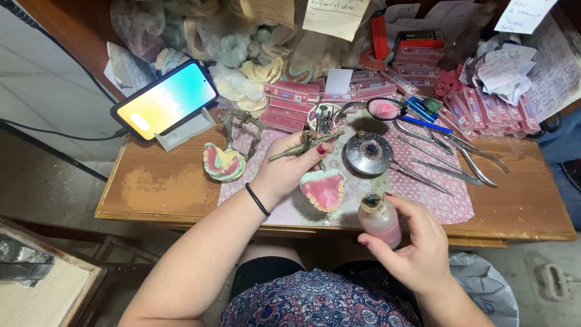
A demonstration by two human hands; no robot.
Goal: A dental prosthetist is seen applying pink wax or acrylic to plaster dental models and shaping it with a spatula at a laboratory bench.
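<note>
1. Nearest, the right hand (417, 242) wraps a small bottle of pink liquid (380, 221), upright, probably so it cannot spill.
2. Just beyond the bottle, the left hand (290, 172) grips a pink denture model (322, 189) and pinches a metal tool (299, 147).
3. Farther beyond, a wooden desk (157, 181) crowded with pliers (466, 154), a phone (164, 100) and plaster casts (242, 54).

Left forearm enters from 7 o'clock and runs toward 1 o'clock, a dark band at the wrist. Left hand (289, 172) closed in a grip, palm down. Right hand (410, 242) at 5 o'clock, fingers curled in a grasp, thumb uppermost.
</note>
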